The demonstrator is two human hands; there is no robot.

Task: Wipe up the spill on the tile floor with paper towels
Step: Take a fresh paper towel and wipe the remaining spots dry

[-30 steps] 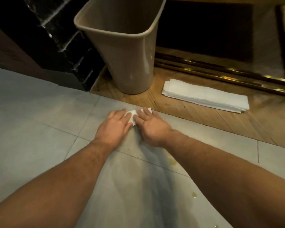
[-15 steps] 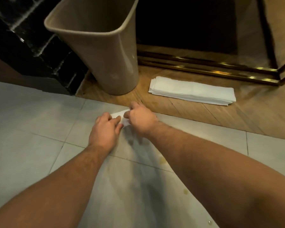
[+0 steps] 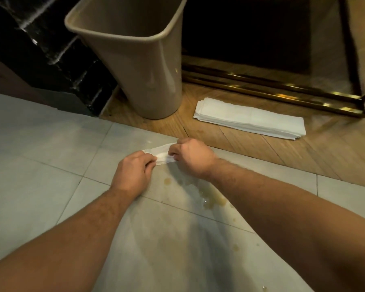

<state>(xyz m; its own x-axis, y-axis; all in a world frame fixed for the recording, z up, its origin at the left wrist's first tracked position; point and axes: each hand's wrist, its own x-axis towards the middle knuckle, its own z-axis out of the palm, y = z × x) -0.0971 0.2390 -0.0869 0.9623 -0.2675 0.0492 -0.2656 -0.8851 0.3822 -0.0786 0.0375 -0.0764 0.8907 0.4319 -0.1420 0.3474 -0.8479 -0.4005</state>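
Note:
A white paper towel point(image 3: 161, 153) is pinched between both hands just above the grey tile floor point(image 3: 40, 161). My left hand point(image 3: 133, 171) grips its left end with curled fingers. My right hand point(image 3: 191, 157) grips its right end. A yellowish spill point(image 3: 211, 197) lies on the tile just below my right wrist, with smaller drops point(image 3: 236, 247) nearer to me. A stack of folded white paper towels point(image 3: 251, 119) rests on the wooden floor behind my right hand.
A beige waste bin point(image 3: 139, 66) stands on the wooden floor strip point(image 3: 303, 152) beyond my hands. Black marble wall point(image 3: 40, 49) is at the far left. A brass-framed dark opening point(image 3: 272, 85) runs along the back right.
Both hands went from pressing the towel flat on the tile to pinching its ends and lifting it. The spill below my right wrist now shows.

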